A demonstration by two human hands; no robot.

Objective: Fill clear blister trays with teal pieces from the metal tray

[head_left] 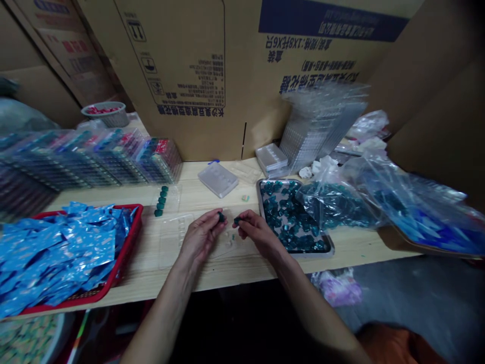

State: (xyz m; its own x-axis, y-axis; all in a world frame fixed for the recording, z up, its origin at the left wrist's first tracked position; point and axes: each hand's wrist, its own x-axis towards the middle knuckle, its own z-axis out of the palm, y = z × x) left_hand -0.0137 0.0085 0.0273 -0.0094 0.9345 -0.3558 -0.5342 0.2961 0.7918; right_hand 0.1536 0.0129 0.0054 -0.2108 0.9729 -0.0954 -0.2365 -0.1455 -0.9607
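Observation:
My left hand (200, 235) is closed, with a small dark green piece (221, 217) pinched at its fingertips. Another small dark green piece (237, 221) sits between the thumb and fingers of my right hand (258, 231), a short gap away. Both hands are just above the wooden table, over what looks like clear plastic, with a few tiny pale bits below. To the left lies a clear plastic tray (172, 242). Behind it, several green pieces (161, 202) stand in a row in another clear tray. A metal tray (331, 247) of loose green pieces is right of my right hand.
On the left, a red basket (132, 235) holds blue packets (76, 247), with stacked filled trays (159, 159) behind. Empty clear trays (314, 126) are piled at the back right, against a large cardboard box (242, 65). A plastic bag (341, 202) overlaps the metal tray.

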